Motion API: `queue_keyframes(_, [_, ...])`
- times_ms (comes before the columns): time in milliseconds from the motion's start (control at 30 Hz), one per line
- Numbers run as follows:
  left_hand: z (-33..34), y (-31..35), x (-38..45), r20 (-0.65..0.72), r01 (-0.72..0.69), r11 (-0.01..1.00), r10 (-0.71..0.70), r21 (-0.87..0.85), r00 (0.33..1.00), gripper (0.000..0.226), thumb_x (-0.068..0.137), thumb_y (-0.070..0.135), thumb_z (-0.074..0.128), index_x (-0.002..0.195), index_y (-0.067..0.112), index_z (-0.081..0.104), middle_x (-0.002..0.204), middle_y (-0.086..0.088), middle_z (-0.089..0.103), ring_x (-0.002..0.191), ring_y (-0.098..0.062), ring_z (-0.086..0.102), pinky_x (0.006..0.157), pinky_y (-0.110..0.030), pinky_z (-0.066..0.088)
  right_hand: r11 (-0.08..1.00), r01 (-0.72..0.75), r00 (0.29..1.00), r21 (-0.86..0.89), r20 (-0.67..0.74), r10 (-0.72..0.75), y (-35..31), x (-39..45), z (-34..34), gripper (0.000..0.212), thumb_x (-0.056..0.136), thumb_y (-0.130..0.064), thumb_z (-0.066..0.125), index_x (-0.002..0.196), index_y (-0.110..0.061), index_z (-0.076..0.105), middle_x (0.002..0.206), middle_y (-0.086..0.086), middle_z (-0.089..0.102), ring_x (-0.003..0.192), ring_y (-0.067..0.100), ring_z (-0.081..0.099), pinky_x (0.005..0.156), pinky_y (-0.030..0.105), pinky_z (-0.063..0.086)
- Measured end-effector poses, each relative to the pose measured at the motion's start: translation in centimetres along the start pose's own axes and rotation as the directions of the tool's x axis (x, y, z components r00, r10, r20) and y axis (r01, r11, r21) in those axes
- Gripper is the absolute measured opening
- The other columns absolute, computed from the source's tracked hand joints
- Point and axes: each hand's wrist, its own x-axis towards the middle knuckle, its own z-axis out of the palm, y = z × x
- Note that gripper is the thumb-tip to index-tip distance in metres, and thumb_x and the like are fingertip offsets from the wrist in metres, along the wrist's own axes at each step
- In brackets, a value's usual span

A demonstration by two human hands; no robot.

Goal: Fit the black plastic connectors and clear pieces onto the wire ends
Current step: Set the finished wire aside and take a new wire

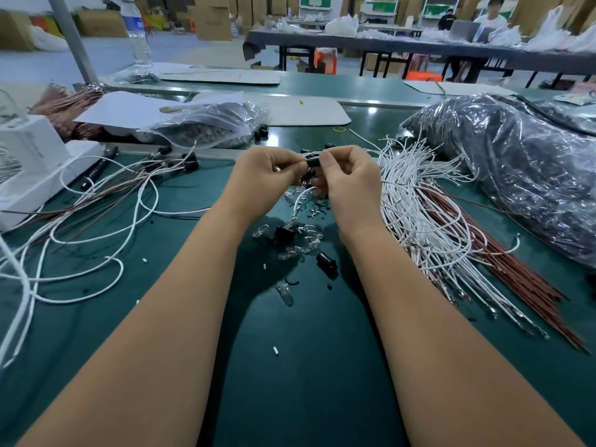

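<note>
My left hand (264,183) and my right hand (348,182) meet above the green mat, fingers curled. Between their fingertips they pinch a small black connector (312,162). A white wire (300,198) hangs down from it between my hands. Below my wrists lie several clear pieces (306,245) and loose black connectors (326,261). One clear piece (284,293) lies apart, nearer to me. A bundle of bare white and red-brown wires (429,217) fans out on the right. Wires fitted with black connectors (180,164) lie on the left.
A zip bag of black parts (206,122) lies behind my hands. A large clear bag of dark parts (516,162) fills the right side. A white box (29,162) stands at the left edge. A water bottle (137,30) and a grey post (69,37) stand behind.
</note>
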Motion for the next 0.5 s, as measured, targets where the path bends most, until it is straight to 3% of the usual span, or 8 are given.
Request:
queue_keyframes(133, [-1.4, 0.2, 0.3, 0.205, 0.183, 0.975, -0.206, 0.122, 0.957, 0.020, 0.097, 0.014, 0.053, 0.094, 0.011, 0.073, 0.072, -0.001, 0.070, 0.048, -0.003, 0.041, 0.050, -0.016, 0.037, 1.000, 0.008, 0.974, 0.019, -0.228, -0.004, 0.0, 0.5, -1.0, 0.012, 0.098, -0.012, 0.053, 0.088, -0.018, 0.056, 0.074, 0.001, 0.063, 0.059, 0.007, 0.062, 0.060, 0.026, 0.056])
queue_keyframes(233, [-3.3, 0.3, 0.3, 0.366, 0.322, 0.912, -0.399, 0.255, 0.841, 0.026, 0.100, 0.015, 0.048, 0.091, 0.017, 0.072, 0.067, 0.007, 0.067, 0.048, -0.003, 0.044, 0.049, -0.017, 0.039, 0.999, 0.011, 0.912, 0.049, -0.410, 0.010, -0.1, 0.6, -1.4, 0.014, 0.098, -0.012, 0.051, 0.087, -0.020, 0.055, 0.074, 0.002, 0.064, 0.057, 0.007, 0.062, 0.057, 0.023, 0.053])
queue_keyframes(300, [-4.8, 0.2, -0.2, 0.414, 0.350, 0.883, -0.458, 0.312, 0.787, 0.026, 0.100, 0.020, 0.048, 0.089, 0.017, 0.072, 0.062, 0.009, 0.061, 0.048, -0.004, 0.043, 0.048, -0.018, 0.037, 1.000, 0.006, 0.892, -0.004, -0.452, -0.007, -0.2, 0.6, -1.5, 0.014, 0.098, -0.014, 0.052, 0.087, -0.022, 0.055, 0.075, 0.003, 0.065, 0.059, 0.010, 0.063, 0.059, 0.028, 0.055])
queue_keyframes(333, [-5.6, 0.1, -0.6, 0.397, 0.359, 0.881, -0.462, 0.308, 0.793, 0.026, 0.100, 0.022, 0.049, 0.087, 0.018, 0.072, 0.058, 0.010, 0.058, 0.047, -0.004, 0.042, 0.047, -0.018, 0.036, 0.998, 0.006, 0.906, -0.058, -0.422, -0.030, -0.2, 0.6, -1.5, 0.015, 0.098, -0.014, 0.052, 0.086, -0.023, 0.055, 0.077, 0.004, 0.065, 0.062, 0.012, 0.064, 0.061, 0.031, 0.056])
queue_keyframes(400, [-7.2, -0.4, -1.3, 0.255, 0.372, 0.897, -0.428, 0.240, 0.867, 0.027, 0.099, 0.022, 0.051, 0.080, 0.020, 0.071, 0.053, 0.012, 0.053, 0.046, -0.003, 0.039, 0.045, -0.016, 0.033, 0.985, 0.031, 0.957, -0.172, -0.280, -0.079, -0.2, 0.4, -1.1, 0.012, 0.098, -0.015, 0.051, 0.089, -0.021, 0.054, 0.081, 0.005, 0.065, 0.069, 0.020, 0.065, 0.066, 0.032, 0.057])
queue_keyframes(500, [-9.9, -1.0, -1.9, -0.170, 0.315, 0.940, -0.291, 0.133, 0.942, 0.029, 0.098, 0.017, 0.052, 0.075, 0.022, 0.068, 0.056, 0.007, 0.053, 0.048, -0.007, 0.039, 0.047, -0.019, 0.033, 0.920, 0.152, 0.978, -0.361, -0.077, -0.192, 0.1, -0.1, -0.5, 0.010, 0.098, -0.013, 0.051, 0.107, -0.013, 0.057, 0.079, -0.007, 0.058, 0.072, 0.017, 0.061, 0.061, 0.017, 0.049])
